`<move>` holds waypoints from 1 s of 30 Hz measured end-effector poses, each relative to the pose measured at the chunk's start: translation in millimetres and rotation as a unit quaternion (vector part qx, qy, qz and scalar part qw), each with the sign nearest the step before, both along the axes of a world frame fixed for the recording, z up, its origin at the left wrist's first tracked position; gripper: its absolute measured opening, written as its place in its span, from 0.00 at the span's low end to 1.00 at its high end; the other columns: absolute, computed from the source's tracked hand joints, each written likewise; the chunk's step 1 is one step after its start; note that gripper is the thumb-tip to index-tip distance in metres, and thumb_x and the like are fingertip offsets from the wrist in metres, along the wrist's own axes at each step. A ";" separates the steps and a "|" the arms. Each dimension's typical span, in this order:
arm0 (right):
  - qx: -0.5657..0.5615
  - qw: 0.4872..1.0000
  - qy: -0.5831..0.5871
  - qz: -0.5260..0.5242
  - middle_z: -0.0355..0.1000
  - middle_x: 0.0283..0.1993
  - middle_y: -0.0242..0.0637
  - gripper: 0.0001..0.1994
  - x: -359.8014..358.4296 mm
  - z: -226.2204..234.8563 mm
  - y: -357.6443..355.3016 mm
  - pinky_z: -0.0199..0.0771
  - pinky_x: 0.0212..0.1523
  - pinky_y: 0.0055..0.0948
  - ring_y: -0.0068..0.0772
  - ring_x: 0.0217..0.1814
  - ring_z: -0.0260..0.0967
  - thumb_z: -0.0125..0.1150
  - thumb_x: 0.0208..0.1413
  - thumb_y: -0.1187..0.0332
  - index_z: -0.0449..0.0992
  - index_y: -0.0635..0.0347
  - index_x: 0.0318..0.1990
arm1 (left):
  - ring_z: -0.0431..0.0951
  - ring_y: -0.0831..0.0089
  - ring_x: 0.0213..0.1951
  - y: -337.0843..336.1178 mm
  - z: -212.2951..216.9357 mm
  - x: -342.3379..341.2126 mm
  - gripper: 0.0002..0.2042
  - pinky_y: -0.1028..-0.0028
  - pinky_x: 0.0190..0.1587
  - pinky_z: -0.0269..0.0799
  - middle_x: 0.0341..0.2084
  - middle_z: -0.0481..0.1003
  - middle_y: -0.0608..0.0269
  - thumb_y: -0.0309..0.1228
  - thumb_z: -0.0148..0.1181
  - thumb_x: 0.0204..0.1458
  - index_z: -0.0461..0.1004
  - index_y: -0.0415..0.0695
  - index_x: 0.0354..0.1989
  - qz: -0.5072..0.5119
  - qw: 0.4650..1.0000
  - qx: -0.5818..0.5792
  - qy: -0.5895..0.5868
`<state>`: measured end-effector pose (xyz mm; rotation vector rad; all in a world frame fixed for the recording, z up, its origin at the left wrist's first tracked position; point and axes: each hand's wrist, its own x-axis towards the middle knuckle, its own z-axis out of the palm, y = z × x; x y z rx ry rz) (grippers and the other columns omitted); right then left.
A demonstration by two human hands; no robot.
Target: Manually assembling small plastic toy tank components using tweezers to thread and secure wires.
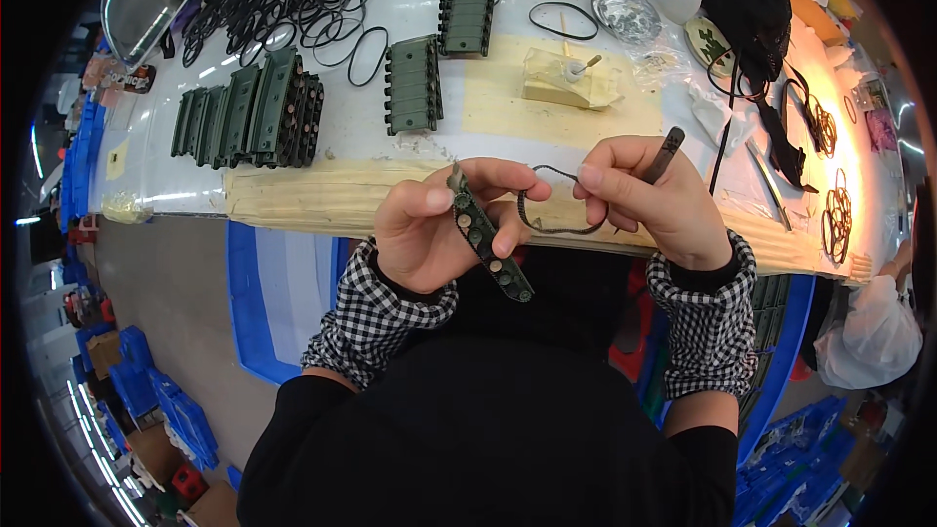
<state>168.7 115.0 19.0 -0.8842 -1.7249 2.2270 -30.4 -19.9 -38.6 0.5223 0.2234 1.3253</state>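
Dark green wheeled strip (478, 234) sits gripped between thumb and fingers of the left hand (422, 222), palm tilted inward, at the near edge of the bench (351, 141). Its long axis slants from upper left down to lower right, toward the body. The right hand (656, 197), knuckles outward, pinches a black band (566, 230) and holds a dark slim tool (666, 154).

The slim green part (475, 232) looks like matt plastic, rough and studded along its face, while the toothed black loop (561, 230) has a dull, rubbery look. From here the counter (351, 132) shines smooth and white, edged with wrinkled, papery tan tape (312, 195). The sleeve covers (705, 332) are checked, gathered cloth; the blue tray (246, 307) is smooth plastic, the whitish bag (869, 332) thin crinkled film.
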 end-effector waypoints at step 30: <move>0.353 0.919 0.018 -0.173 0.72 0.24 0.31 0.03 -29.1 -18.1 -56.9 0.57 0.18 0.14 0.12 0.20 0.62 0.63 0.52 0.75 0.75 0.65 0.32 | 0.65 0.74 0.56 -13.8 33.1 22.5 0.33 0.74 0.58 0.62 0.54 0.63 0.60 0.24 0.54 0.57 0.44 0.36 0.68 0.086 0.937 -0.091 0.327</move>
